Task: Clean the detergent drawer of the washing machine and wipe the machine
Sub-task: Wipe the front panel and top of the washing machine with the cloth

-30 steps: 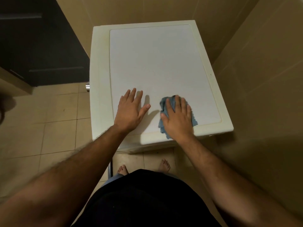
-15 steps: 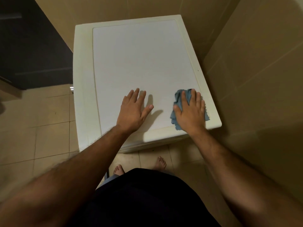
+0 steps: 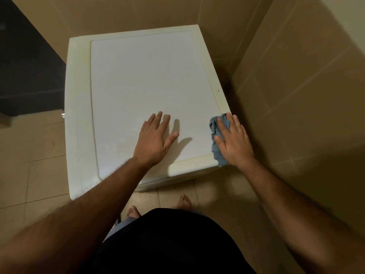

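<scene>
Light was dim and warm, yellowish overall. The white top of the washing machine [image 3: 150,80] was the brightest area, evenly lit with no hard glare. A shadow of the left hand [image 3: 155,140] fell to its right on the lid, so the source sat up and to the left. A small bright patch marked the front rim. The right wall's lower part and the dark cabinet [image 3: 23,76] were murky. Wide-angle bending curved the edges; the forearms at the bottom were soft and blurred.

The washing machine top [image 3: 150,80] carries 1 blue cloth [image 3: 216,133], seemingly crumpled, under the right hand [image 3: 234,142]; the left hand [image 3: 154,141] rests flat beside it.
</scene>
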